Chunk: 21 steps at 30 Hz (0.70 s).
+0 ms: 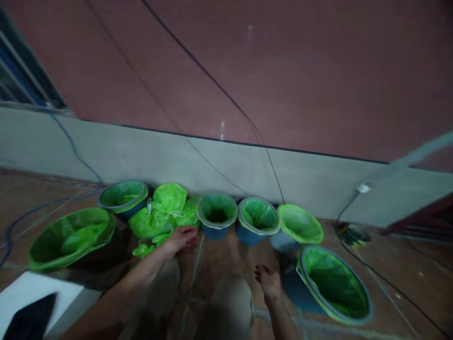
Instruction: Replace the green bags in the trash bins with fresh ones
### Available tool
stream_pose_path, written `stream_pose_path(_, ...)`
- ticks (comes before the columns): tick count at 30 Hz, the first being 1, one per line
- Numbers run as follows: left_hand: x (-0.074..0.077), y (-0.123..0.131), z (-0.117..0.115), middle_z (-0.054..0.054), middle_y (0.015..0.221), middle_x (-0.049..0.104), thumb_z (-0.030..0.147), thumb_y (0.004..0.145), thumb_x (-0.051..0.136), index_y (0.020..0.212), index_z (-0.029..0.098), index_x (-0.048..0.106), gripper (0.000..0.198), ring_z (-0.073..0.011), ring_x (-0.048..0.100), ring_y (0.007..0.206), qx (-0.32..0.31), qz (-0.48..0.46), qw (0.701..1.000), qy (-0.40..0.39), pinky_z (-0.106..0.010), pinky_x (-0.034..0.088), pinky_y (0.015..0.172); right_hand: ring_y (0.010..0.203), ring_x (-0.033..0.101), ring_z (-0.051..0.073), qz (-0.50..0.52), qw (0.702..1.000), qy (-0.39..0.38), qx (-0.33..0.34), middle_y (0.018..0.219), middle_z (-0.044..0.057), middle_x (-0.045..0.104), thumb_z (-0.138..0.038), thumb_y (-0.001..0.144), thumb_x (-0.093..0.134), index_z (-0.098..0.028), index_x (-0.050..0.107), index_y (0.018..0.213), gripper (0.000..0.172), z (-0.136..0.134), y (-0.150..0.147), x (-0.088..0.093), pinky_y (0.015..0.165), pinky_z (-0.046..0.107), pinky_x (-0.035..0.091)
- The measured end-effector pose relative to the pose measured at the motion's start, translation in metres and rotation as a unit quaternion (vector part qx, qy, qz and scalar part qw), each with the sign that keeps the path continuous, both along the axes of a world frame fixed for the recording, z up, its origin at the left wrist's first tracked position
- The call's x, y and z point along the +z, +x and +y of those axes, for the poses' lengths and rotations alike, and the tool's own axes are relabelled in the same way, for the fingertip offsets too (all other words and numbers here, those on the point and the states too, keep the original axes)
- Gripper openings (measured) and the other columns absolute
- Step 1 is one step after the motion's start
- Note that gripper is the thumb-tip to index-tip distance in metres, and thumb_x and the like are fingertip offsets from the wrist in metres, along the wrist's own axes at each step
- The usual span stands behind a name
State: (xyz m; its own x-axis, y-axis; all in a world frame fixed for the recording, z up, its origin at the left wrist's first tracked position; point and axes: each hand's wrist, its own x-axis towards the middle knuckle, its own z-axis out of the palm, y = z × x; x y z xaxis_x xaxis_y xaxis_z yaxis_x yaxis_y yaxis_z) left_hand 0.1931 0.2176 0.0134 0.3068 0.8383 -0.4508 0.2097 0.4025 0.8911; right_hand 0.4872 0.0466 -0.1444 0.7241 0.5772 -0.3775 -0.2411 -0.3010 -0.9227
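My left hand (184,237) hovers over the tiled floor, just right of several bright green tied bags (155,219) with white strings. Its fingers are loosely stretched and hold nothing I can see. My right hand (268,279) hangs empty with fingers apart, left of a tilted blue-grey bucket (300,285) lined with a green bag. Ahead, between my hands, stand a bucket (216,231) and a second bucket (256,236), both with grey rims and green liners. Another green-lined bucket (283,238) is to their right, its liner folded over the rim.
At left are a wide green-lined bin (46,262) and a smaller lined bucket (130,210). A white box (67,300) bears a dark flat device (33,314). A blue cable (76,153) and a black cable (392,285) cross the floor beside the wall (336,184).
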Motion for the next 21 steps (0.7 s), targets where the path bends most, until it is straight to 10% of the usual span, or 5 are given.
stream_pose_path(11,-0.037,-0.217,0.033,-0.003,0.074,0.07,0.019,0.071,0.073,0.087,0.014,0.064,0.019,-0.0141,0.065,0.064,0.357,-0.033,0.933,-0.042,-0.024,0.048,0.06,0.057,0.062,0.015,-0.106,0.912,0.001,0.395,0.069,0.003,0.068,-0.036,0.074,0.058,-0.015,0.07,0.086,0.027,0.173,-0.186,0.092,0.052,0.025,0.047)
stream_pose_path(21,-0.087,-0.272,0.202,-0.007,0.081,0.066,0.029,0.089,0.061,0.106,0.011,0.061,0.025,-0.0154,0.061,0.061,0.452,-0.065,0.882,-0.12,-0.027,0.053,0.058,0.107,0.066,0.02,-0.354,0.772,-0.048,0.526,0.111,0.008,0.074,-0.015,0.091,0.051,-0.014,0.071,0.112,0.03,0.359,-0.351,0.083,0.1,0.033,0.047)
